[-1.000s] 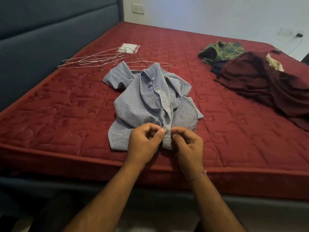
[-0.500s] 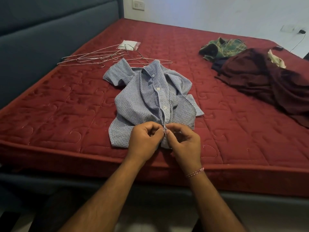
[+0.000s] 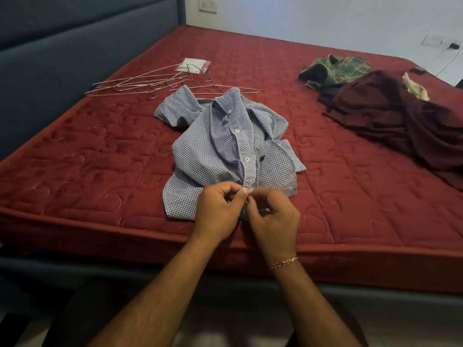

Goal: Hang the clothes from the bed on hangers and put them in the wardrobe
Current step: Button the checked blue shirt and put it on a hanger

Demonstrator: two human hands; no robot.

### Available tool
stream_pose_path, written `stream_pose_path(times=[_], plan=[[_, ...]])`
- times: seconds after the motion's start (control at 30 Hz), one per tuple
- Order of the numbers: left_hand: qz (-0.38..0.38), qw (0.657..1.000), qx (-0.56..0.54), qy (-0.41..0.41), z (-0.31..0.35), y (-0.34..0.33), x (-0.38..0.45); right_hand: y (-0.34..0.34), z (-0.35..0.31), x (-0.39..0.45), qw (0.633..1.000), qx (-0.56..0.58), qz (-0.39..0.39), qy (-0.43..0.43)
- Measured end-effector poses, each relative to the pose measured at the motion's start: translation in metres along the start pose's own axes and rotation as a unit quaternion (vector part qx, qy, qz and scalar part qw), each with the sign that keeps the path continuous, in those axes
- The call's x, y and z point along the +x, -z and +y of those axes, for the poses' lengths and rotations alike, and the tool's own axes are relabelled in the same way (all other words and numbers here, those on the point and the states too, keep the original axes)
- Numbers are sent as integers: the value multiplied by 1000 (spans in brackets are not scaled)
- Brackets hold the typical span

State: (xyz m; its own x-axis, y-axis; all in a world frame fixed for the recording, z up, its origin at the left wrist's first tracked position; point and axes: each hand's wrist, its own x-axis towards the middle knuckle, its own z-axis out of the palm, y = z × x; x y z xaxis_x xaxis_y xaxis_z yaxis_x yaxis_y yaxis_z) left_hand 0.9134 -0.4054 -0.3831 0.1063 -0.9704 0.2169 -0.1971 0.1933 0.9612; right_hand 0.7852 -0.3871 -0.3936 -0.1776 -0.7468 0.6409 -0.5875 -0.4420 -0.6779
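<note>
Both hands — left hand and right hand — pinch the blue checked shirt at its lowest button, which may slip out if the placket bunches.

A red quilted mattress is carrying a blue checked short-sleeved shirt near its front edge, thin wire hangers and a small clear packet toward the left edge, and a green patterned garment beside a maroon heap of cloth toward the right edge.
</note>
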Motion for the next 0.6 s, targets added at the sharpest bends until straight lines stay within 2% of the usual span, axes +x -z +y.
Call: stream_pose_path(times=[0.1,0.17,0.2,0.23,0.27,0.33,0.4,0.47,0.6], plan=[[-12,1000,-5,13,-1,1,1,-2,-2,-7,996,-63,1,68],[-26,999,-11,22,-5,4,3,-3,-1,-6,996,-45,-10,73],[-39,999,-23,24,-7,6,5,-1,0,-3,998,-9,-23,50],[-56,997,-45,30,-8,8,6,3,1,2,997,55,-51,-5],[-74,994,-66,36,-9,10,7,8,1,8,981,144,-93,-90],[-107,990,-78,41,-8,14,8,20,0,21,899,306,-175,-262],[-108,992,-56,27,-8,13,8,27,2,32,834,369,-213,-350],[-86,995,-40,12,-7,11,6,28,3,37,812,387,-215,-380],[8,998,-63,-20,4,11,-4,23,3,30,820,416,-132,-371]])
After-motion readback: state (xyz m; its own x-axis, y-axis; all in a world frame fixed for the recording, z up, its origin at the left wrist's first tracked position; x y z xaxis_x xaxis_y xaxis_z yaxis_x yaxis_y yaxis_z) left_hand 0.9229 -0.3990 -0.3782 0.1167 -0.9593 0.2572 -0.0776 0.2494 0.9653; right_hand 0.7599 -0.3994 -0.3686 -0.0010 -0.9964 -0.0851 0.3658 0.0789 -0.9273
